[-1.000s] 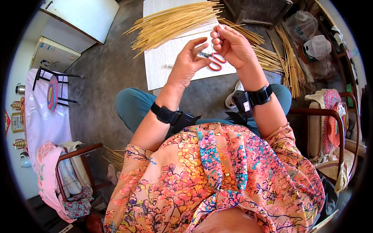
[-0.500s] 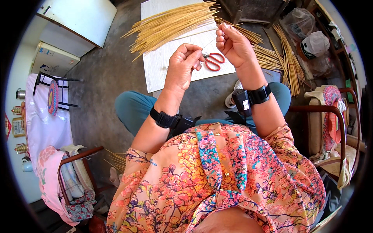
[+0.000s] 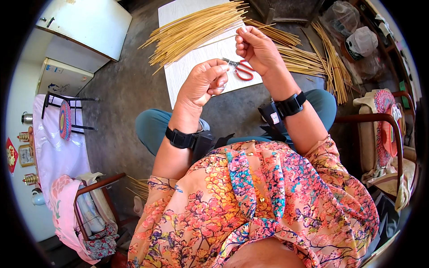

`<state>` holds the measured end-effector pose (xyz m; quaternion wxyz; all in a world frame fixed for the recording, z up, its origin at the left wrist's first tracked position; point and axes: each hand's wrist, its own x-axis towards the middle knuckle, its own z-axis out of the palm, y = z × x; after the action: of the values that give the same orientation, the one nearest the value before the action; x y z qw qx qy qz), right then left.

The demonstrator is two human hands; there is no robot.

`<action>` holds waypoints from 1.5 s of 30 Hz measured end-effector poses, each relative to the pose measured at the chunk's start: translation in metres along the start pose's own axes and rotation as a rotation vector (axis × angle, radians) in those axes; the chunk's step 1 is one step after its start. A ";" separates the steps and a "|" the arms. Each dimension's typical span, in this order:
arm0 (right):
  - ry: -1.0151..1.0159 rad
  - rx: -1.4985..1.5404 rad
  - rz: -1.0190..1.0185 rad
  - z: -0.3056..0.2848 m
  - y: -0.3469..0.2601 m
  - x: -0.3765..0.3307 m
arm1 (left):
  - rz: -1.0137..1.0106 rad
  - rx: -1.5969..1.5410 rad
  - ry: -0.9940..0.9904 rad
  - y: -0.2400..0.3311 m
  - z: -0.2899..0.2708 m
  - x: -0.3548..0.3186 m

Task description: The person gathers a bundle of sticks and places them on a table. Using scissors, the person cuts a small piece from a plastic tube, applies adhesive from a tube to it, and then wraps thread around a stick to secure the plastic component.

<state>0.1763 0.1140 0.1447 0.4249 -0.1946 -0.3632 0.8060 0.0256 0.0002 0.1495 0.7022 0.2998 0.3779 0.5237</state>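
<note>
Thin stick (image 3: 223, 41) pinched in right hand (image 3: 257, 49), left hand (image 3: 203, 82) curled, contents unclear, scissors (image 3: 240, 69) between.

Red-handled scissors (image 3: 243, 70) — pale yellow sticks (image 3: 196, 29).

scissors (image 3: 241, 69) on board (image 3: 187, 76) | stick bundle (image 3: 192, 29) behind | chair (image 3: 380, 134) right
</note>
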 end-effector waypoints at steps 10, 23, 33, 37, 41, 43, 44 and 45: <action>-0.020 0.053 -0.021 0.002 0.013 0.003 | 0.081 0.024 0.055 0.000 -0.008 0.000; -0.047 -0.153 0.080 0.012 0.009 -0.009 | 0.420 -0.063 0.437 -0.006 -0.007 0.008; -0.096 -0.604 -0.305 0.021 0.028 -0.010 | 0.434 0.065 0.294 0.002 -0.018 0.009; -0.093 -0.606 -0.439 0.027 0.034 -0.011 | 0.381 -0.144 0.225 -0.001 -0.016 0.011; -0.074 -0.585 -0.403 0.030 0.036 -0.015 | 0.342 -0.254 0.178 -0.006 -0.017 0.012; -0.049 -0.700 -0.413 0.026 0.036 -0.014 | 0.326 -0.278 0.157 -0.005 -0.017 0.015; -0.043 -0.604 -0.353 0.026 0.039 -0.017 | 0.316 -0.275 0.162 -0.009 -0.016 0.012; -0.026 -0.561 -0.308 0.027 0.040 -0.021 | 0.303 -0.273 0.168 -0.011 -0.015 0.010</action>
<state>0.1498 0.0702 0.1327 0.4672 -0.2365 -0.6017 0.6031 0.0201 0.0072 0.1301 0.6156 0.2106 0.3114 0.6926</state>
